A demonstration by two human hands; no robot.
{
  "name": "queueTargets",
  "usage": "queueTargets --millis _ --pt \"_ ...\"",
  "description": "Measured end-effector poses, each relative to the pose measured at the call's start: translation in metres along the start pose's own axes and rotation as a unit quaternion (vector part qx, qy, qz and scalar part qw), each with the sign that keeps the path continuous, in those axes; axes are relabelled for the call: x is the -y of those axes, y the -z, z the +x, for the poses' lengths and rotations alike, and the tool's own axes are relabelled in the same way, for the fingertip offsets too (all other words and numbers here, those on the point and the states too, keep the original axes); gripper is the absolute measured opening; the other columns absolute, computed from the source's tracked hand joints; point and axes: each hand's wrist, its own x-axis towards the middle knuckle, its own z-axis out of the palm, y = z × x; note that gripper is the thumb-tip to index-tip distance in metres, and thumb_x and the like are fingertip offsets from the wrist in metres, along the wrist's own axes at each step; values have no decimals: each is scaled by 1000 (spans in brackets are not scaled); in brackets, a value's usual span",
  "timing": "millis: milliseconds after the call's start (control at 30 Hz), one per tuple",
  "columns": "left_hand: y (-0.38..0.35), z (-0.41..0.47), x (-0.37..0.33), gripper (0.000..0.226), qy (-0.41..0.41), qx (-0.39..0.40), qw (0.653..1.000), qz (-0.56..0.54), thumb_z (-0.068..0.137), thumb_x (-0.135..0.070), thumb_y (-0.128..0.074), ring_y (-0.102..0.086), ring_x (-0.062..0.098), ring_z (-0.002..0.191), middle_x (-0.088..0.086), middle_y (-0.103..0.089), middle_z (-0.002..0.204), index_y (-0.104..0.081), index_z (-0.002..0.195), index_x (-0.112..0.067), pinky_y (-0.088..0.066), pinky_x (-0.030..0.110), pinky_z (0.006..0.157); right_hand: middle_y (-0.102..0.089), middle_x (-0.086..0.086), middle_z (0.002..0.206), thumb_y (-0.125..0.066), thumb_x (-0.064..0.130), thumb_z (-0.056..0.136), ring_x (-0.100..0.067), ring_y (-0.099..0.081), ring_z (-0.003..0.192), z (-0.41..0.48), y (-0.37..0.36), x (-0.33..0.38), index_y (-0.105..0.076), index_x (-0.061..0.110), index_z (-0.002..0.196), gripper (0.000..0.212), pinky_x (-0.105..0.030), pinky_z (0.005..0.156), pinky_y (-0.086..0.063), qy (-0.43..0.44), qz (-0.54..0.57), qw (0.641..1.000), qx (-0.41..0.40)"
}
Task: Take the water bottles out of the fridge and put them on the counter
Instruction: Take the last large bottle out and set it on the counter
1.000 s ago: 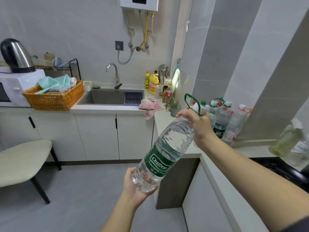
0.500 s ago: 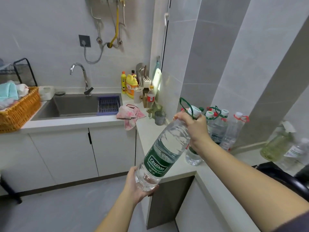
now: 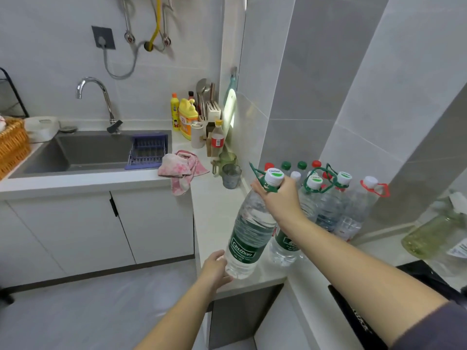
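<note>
Clear plastic water bottle (image 3: 249, 231), tilted; green label (image 3: 243, 251), white cap (image 3: 275, 176).

Your right hand (image 3: 280, 198) holds the neck of the tilted bottle (image 3: 249, 233); your left hand (image 3: 214, 269) cups its base at the front edge of the desk (image 3: 217, 205). A cluster of bottles (image 3: 328, 205) stands just right of and behind it, against the wall. Farther back on the desk is a cup (image 3: 231, 175), then a cloth (image 3: 182, 168) draped over the edge. The sink (image 3: 83, 152) lies left of the cloth, with a rack (image 3: 149, 152) in its right end and the faucet (image 3: 101, 97) behind. A basket (image 3: 12, 145) stands far left.
</note>
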Motion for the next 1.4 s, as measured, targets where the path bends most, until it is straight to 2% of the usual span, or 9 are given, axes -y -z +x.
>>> queueTargets --millis 100,200,333,600,733,1000,1100,1233,1400 --pt "-23 22 2 46 -36 -21 997 61 89 -3 -49 -63 25 89 17 -62 119 -49 135 -10 -57 36 79 -58 -2 70 -74 6 83 -10 -53 65 20 5 -22 -55 14 74 22 -18 60 -45 2 -16 1000 19" --pt "-40 32 5 63 -66 -38 986 146 80 -7 -62 -59 23 111 10 -55 134 -45 140 -14 -51 40 97 -56 0 68 -74 7 83 -10 -52 65 36 10 -40 -53 17 72 25 -24 63 -45 -3 -19 1000 23" --pt "-55 33 3 65 -120 -49 965 228 78 -14 -70 -55 12 103 -3 -56 125 -44 138 -18 -45 24 86 -52 6 62 -72 6 83 0 -48 57 46 10 -54 -51 20 67 31 -18 58 -41 16 -24 999 26" --pt "-58 54 6 69 -185 -71 899 391 74 -32 -76 -59 21 112 -1 -62 125 -44 134 -19 -46 27 83 -57 5 64 -71 7 83 -8 -52 62 49 4 -78 -54 23 68 28 -26 63 -46 -2 -33 999 23" --pt "-58 65 3 70 -192 -69 889 411 71 -37 -81 -61 19 107 -4 -63 120 -43 128 -22 -45 27 78 -53 5 61 -71 8 83 -10 -49 61 59 -1 -82 -52 22 66 29 -27 61 -43 -9 -39 999 7" --pt "-54 96 -16 68 -207 -61 872 440 72 -40 -80 -61 23 105 0 -63 117 -42 126 -21 -45 30 76 -60 5 69 -73 15 85 -2 -53 62 86 -10 -78 -56 20 73 22 -10 57 -42 -29 -84 996 4" --pt "-56 102 -18 73 -218 -57 879 420 73 -39 -78 -60 22 105 0 -61 119 -37 132 -21 -47 30 77 -67 8 82 -77 25 83 -5 -61 77 97 -8 -78 -61 24 86 16 -20 72 -49 -69 -97 991 61" --pt "-61 107 -18 90 -231 -45 893 383 68 -41 -82 -60 23 106 -1 -58 121 -28 138 -24 -48 31 79 -69 14 99 -83 42 66 -5 -64 95 105 10 -69 -57 27 112 55 -30 91 -51 -124 -203 953 189" --pt "-66 120 -29 72 -228 -48 899 372 71 -36 -80 -61 24 101 -1 -61 115 -35 125 -21 -43 30 71 -56 18 96 -81 26 79 -3 -53 85 117 11 -59 -50 29 113 45 -32 81 -47 -165 -212 943 199"
